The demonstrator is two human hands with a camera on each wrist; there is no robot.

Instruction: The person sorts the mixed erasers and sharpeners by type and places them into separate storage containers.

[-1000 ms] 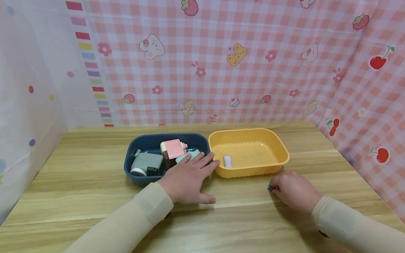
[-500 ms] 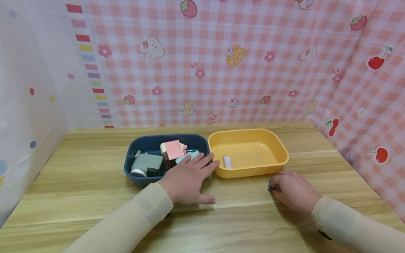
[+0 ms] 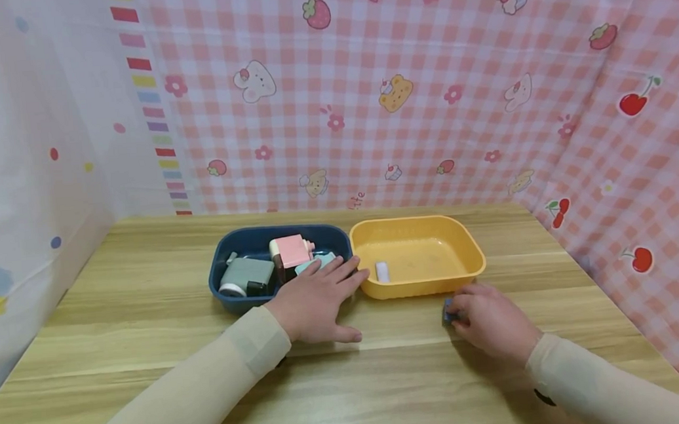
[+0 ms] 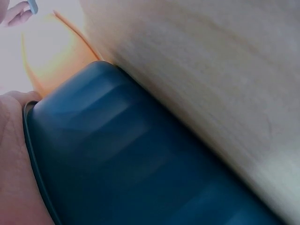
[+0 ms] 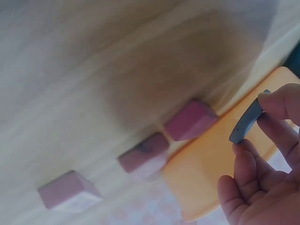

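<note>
My left hand (image 3: 316, 300) lies with spread fingers across the front right rim of a dark blue tray (image 3: 246, 231), fingertips near the neighbouring yellow tray (image 3: 461, 230). In the blue tray are a grey-green boxy thing (image 3: 249, 273) with a white round end, a pink and cream boxy thing (image 3: 291, 249), and a pale blue piece partly hidden by my hand. My right hand (image 3: 495, 319), before the front right corner of the yellow tray, pinches a small blue-grey curved piece (image 5: 248, 121) between thumb and fingers. A small whitish block (image 3: 382, 271) lies inside the yellow tray.
Several pinkish block shapes, one a pink block (image 5: 190, 121), show beside the yellow tray in the right wrist view. Both trays stand side by side on the wooden table (image 3: 387, 392). A checked cloth (image 3: 338, 107) hangs behind and to the right.
My right hand has shifted slightly left with the blue-grey piece, more of which now shows. My left hand and both trays have stayed in place.
</note>
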